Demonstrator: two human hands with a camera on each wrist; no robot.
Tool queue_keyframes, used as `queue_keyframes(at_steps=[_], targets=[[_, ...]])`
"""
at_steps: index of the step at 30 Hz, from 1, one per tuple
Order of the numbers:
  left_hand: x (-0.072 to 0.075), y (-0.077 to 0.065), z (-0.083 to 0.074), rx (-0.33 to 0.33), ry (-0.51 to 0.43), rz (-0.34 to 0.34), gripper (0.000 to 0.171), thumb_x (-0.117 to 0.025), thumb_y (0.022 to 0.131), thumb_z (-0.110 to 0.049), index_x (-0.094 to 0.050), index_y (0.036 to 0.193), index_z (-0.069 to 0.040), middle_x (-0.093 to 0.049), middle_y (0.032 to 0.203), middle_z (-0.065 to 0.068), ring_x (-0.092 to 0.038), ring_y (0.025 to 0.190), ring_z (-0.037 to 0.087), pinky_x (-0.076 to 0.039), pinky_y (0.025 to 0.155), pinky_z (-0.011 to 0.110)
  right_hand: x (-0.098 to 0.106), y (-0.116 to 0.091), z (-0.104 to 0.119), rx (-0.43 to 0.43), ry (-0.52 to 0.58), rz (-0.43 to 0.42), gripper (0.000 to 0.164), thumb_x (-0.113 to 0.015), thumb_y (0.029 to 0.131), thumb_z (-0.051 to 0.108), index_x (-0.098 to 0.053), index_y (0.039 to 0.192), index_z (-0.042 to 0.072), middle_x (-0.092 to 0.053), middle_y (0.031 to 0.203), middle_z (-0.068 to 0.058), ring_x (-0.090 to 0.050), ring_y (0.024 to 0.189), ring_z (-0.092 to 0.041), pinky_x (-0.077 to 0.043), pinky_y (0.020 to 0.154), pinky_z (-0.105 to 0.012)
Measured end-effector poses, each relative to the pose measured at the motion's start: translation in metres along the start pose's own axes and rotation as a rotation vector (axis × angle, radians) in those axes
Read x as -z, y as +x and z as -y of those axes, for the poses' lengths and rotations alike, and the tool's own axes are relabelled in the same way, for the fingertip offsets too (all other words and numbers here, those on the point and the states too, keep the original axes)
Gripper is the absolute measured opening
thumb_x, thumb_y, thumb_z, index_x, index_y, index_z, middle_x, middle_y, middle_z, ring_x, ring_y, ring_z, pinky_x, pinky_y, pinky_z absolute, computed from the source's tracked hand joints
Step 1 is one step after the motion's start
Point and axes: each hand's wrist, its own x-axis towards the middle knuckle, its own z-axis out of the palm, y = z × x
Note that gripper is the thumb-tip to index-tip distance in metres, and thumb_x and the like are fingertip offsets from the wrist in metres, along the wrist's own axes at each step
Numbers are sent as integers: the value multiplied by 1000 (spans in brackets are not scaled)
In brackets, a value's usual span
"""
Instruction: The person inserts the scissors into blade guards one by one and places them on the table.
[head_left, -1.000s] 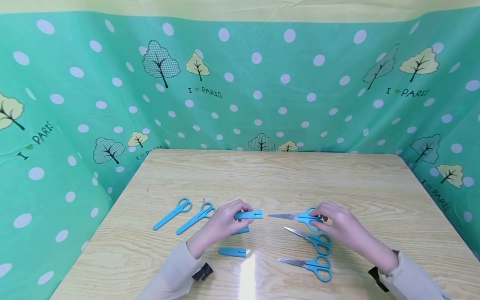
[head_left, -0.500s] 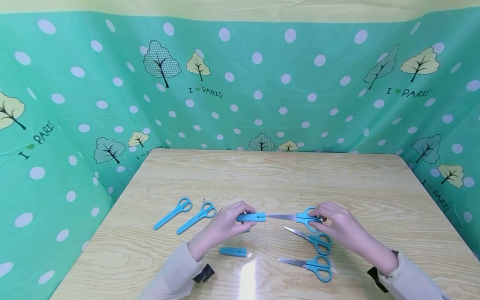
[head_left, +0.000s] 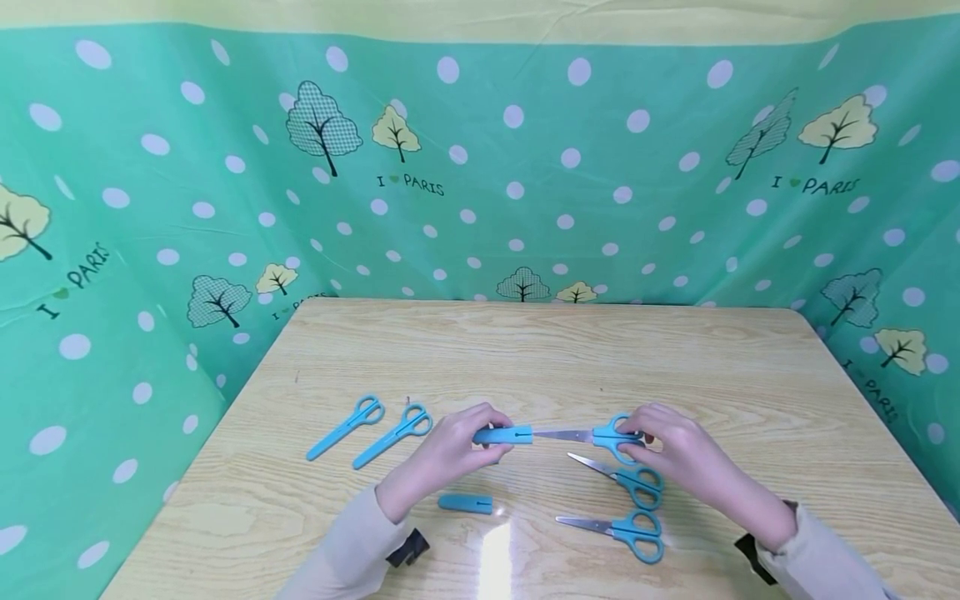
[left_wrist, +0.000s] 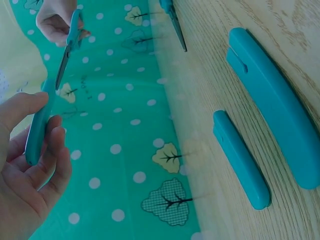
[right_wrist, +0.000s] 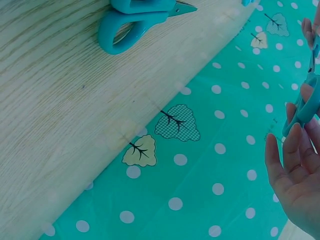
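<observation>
My left hand (head_left: 453, 446) pinches a blue scissors cover (head_left: 504, 435) between thumb and fingers, its slotted mouth facing right. Opposite it, my right hand (head_left: 667, 437) grips a pair of scissors (head_left: 606, 435) by the blue handles. The closed blades point left, and their tip meets the cover's mouth; most of the blade is still bare. In the left wrist view the tip of the scissors (left_wrist: 62, 67) is at the end of the held cover (left_wrist: 39, 127). The right wrist view has my right hand (right_wrist: 300, 180) on the handles (right_wrist: 305, 105).
Two uncovered scissors (head_left: 633, 485) (head_left: 633, 533) lie below my right hand. Two covered scissors (head_left: 345, 429) (head_left: 393, 436) lie at the left. One loose cover (head_left: 465, 503) lies on the wooden table (head_left: 540, 350); another (left_wrist: 242, 160) is mostly hidden under my left hand in the head view.
My left hand has shifted slightly right with the cover, closing the gap to the scissors' tip. The right hand has barely moved. The last half second shows almost no motion.
</observation>
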Motion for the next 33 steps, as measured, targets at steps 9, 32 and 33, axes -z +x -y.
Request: queue_keyframes(at_steps=[9,32,33], targets=[[-1,1,0,15,0,12,18,-66,79,-10,-59,95,-4,-58,82,0,-53,68,6,-48,58,20,0,0,0,3,-5,-3,32,-51,86,36,-64,82,8,-60,76,4,-50,65,-5,-39,56,-9],[-2,2,1,15,4,27,17,-65,80,-12,-60,95,-4,-59,82,-1,-49,64,2,-42,55,10,0,-1,-1,20,-4,-3,29,-53,85,34,-64,81,8,-60,75,4,-50,65,-5,-39,56,-9],[-2,2,2,11,3,28,17,-65,80,-12,-60,95,-4,-59,82,-1,-49,64,2,-41,55,9,0,0,-1,21,-2,-2,28,-54,85,34,-64,81,8,-60,75,4,-49,65,-5,-39,56,-9]])
